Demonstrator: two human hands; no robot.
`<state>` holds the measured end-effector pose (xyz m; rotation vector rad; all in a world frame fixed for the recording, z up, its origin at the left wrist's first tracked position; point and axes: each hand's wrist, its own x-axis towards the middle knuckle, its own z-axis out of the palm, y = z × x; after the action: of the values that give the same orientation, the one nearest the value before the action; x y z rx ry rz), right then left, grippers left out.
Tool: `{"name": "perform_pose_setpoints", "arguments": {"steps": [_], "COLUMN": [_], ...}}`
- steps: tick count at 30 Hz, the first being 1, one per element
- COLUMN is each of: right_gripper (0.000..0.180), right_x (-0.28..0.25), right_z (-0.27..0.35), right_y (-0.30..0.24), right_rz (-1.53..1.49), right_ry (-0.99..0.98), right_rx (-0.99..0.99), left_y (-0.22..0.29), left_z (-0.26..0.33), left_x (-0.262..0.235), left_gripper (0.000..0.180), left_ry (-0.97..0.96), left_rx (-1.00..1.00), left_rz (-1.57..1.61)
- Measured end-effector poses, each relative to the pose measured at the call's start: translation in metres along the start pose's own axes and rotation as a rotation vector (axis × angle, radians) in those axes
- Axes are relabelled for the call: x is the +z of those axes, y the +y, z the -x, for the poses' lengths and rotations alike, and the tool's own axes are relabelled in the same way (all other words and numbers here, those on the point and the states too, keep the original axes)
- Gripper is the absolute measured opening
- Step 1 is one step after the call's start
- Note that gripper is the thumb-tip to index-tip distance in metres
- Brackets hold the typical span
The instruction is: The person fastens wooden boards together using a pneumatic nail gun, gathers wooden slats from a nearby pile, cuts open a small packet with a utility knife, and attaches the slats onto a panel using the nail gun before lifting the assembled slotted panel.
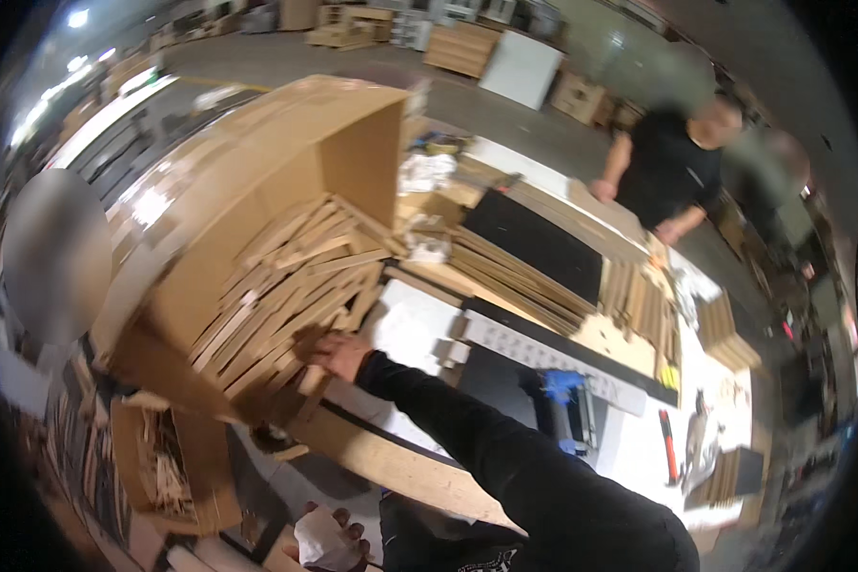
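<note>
My right arm in a dark sleeve stretches leftward across the workbench (pixel 419 467). At its end, my right hand (pixel 341 356) touches the near end of a heap of thin wooden strips (pixel 291 276). Those strips lie in a large cardboard box (pixel 229 153) tipped with its opening toward the bench. The fingers are dim and blurred among the wood, so their grip cannot be made out. Low in the picture, my left hand (pixel 355 536) is closed round a crumpled white piece (pixel 326 540), paper or cloth.
A blue-and-grey nail gun (pixel 567 410) and a red-handled tool (pixel 668 448) lie on the bench. Beyond are a black panel (pixel 539 238) and stacked boards (pixel 515 276). A smaller box of scraps (pixel 167 467) stands lower left. Another person (pixel 677 162) works across the bench.
</note>
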<state>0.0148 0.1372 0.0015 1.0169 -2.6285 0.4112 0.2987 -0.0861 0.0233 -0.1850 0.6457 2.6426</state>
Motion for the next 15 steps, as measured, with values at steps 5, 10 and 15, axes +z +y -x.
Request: {"name": "perform_pose_setpoints", "arguments": {"steps": [5,10,15], "right_gripper": [0.029,0.042,0.055], "right_x": [-0.123,-0.226,-0.264], "right_z": [0.039,0.234,0.413], "right_y": [-0.091,-0.143,-0.222], "right_rz": [-0.609,-1.302,-1.611], "right_ry": [0.372,0.937,1.415], "right_rx": [0.286,0.844,0.874], "left_y": [0.008,-0.039,-0.148], "left_z": [-0.018,-0.061,-0.068], "left_x": [0.019,0.118,0.201], "left_gripper": [0.067,0.081,0.073], "left_ry": [-0.311,-0.363,-0.497], "left_rx": [-0.253,-0.421,-0.758], "left_rz": [0.495,0.321,0.202]}}
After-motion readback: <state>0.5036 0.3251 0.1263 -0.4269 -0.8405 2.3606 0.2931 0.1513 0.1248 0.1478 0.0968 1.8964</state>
